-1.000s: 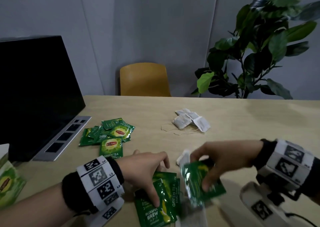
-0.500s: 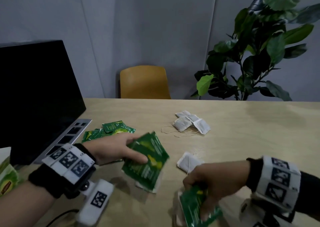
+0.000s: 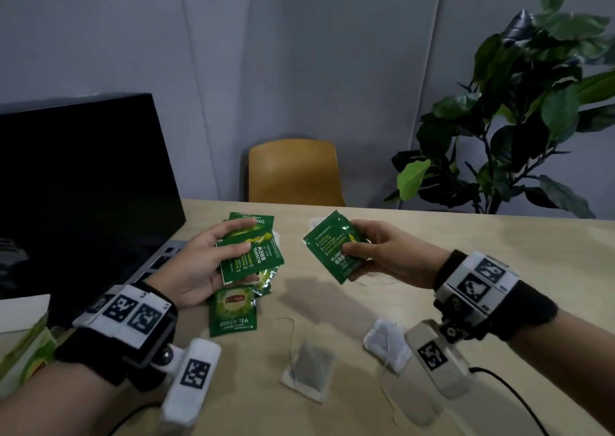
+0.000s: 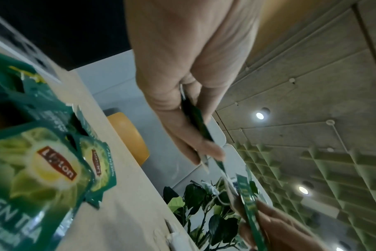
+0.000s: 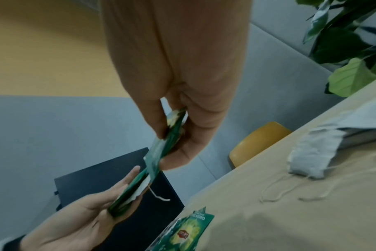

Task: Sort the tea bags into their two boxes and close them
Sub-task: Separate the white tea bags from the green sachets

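Observation:
My left hand (image 3: pixel 240 240) holds a small stack of green "Blissful Brew" sachets (image 3: pixel 258 256) above the table, thumb on top and fingers behind; edge-on, the same stack (image 4: pixel 196 124) sits pinched in the left wrist view. Facing it, my right hand (image 3: pixel 352 238) pinches more green sachets (image 3: pixel 327 247), also caught edge-on (image 5: pixel 171 134) by the right wrist camera. A Lipton green tea sachet (image 3: pixel 233 309) lies under the left hand among others. Two bare white tea bags (image 3: pixel 311 367) (image 3: pixel 386 341) lie near the front. An open green tea box (image 3: pixel 25 352) shows at the lower left edge.
A black laptop (image 3: pixel 83 186) stands open at the left on the wooden table (image 3: pixel 466 236). A yellow chair (image 3: pixel 294 172) is behind the table and a leafy plant (image 3: pixel 519 119) at the right. More white tea bags (image 5: pixel 309 152) with loose strings lie further back.
My right hand rose from the table's front edge with its green sachets and now faces the left hand. My left hand turned its stack upward and moved slightly toward the centre.

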A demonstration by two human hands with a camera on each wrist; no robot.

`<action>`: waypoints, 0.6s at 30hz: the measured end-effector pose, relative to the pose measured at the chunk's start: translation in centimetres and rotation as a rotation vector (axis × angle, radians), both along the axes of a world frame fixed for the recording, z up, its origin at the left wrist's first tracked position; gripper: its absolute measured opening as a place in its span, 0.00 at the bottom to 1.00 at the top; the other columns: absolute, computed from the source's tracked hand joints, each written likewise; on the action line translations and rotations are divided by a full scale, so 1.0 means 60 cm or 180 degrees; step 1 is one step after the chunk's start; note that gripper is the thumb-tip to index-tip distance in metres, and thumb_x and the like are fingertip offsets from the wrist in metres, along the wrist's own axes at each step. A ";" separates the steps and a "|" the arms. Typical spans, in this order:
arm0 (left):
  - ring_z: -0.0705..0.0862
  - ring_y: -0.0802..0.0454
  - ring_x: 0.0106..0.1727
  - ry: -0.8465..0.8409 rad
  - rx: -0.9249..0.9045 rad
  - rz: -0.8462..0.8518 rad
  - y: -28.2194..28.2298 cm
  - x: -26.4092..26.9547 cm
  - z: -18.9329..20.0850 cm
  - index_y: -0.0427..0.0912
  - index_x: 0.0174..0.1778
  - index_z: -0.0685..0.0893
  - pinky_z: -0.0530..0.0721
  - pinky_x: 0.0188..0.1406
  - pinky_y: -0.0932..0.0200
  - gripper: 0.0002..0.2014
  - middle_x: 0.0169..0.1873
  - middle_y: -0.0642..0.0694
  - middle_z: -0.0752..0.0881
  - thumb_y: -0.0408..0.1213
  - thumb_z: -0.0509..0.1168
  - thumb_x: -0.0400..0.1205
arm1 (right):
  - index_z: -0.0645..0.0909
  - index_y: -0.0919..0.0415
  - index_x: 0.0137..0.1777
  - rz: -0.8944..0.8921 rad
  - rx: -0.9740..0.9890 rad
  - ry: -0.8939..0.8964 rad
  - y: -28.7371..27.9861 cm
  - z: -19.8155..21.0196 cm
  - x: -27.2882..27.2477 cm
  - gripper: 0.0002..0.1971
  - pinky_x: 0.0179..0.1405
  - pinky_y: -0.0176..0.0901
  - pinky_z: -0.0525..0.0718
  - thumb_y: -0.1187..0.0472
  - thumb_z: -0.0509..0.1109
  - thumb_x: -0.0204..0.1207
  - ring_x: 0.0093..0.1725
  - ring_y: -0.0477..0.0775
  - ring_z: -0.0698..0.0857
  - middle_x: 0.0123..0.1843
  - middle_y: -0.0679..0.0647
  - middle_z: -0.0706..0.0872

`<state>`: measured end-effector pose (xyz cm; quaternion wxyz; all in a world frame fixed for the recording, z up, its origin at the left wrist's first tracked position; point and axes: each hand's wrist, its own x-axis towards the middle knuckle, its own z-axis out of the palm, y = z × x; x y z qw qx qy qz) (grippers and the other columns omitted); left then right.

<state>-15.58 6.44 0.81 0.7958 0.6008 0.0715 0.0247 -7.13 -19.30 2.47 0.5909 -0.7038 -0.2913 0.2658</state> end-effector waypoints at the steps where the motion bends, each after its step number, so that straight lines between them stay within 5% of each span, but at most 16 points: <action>1: 0.91 0.42 0.36 0.0051 0.0038 0.0063 0.001 0.001 -0.002 0.46 0.53 0.87 0.86 0.20 0.56 0.16 0.53 0.36 0.87 0.23 0.63 0.76 | 0.71 0.70 0.69 -0.0044 0.0003 0.0003 0.013 -0.002 0.002 0.17 0.34 0.38 0.88 0.72 0.59 0.81 0.39 0.49 0.86 0.49 0.58 0.84; 6: 0.91 0.40 0.41 0.0005 0.0099 0.0265 0.004 0.013 -0.014 0.47 0.53 0.88 0.88 0.26 0.52 0.17 0.52 0.37 0.88 0.23 0.58 0.82 | 0.68 0.67 0.71 -0.0237 0.0134 -0.0178 0.075 0.003 0.003 0.21 0.31 0.39 0.88 0.72 0.64 0.78 0.41 0.55 0.85 0.62 0.64 0.77; 11: 0.90 0.41 0.45 -0.0284 -0.0269 0.0188 0.008 0.016 -0.019 0.52 0.55 0.88 0.87 0.26 0.54 0.22 0.52 0.42 0.90 0.21 0.60 0.77 | 0.71 0.62 0.65 -0.0306 0.0639 -0.0335 0.120 0.004 -0.005 0.19 0.36 0.41 0.88 0.73 0.67 0.75 0.44 0.57 0.86 0.60 0.54 0.76; 14: 0.91 0.46 0.45 -0.0383 -0.0511 0.0085 0.018 0.016 -0.018 0.55 0.55 0.88 0.86 0.26 0.57 0.24 0.52 0.46 0.90 0.25 0.63 0.70 | 0.74 0.64 0.64 -0.0453 0.1302 0.0184 0.132 -0.001 0.003 0.17 0.44 0.44 0.89 0.73 0.66 0.76 0.47 0.55 0.86 0.61 0.56 0.78; 18: 0.90 0.50 0.43 -0.0367 -0.0654 -0.0009 0.025 0.015 -0.024 0.57 0.57 0.87 0.85 0.26 0.59 0.25 0.50 0.48 0.91 0.27 0.64 0.69 | 0.79 0.58 0.54 -0.0516 0.1857 0.0813 0.124 -0.001 0.018 0.11 0.38 0.44 0.89 0.73 0.65 0.77 0.46 0.55 0.86 0.57 0.57 0.82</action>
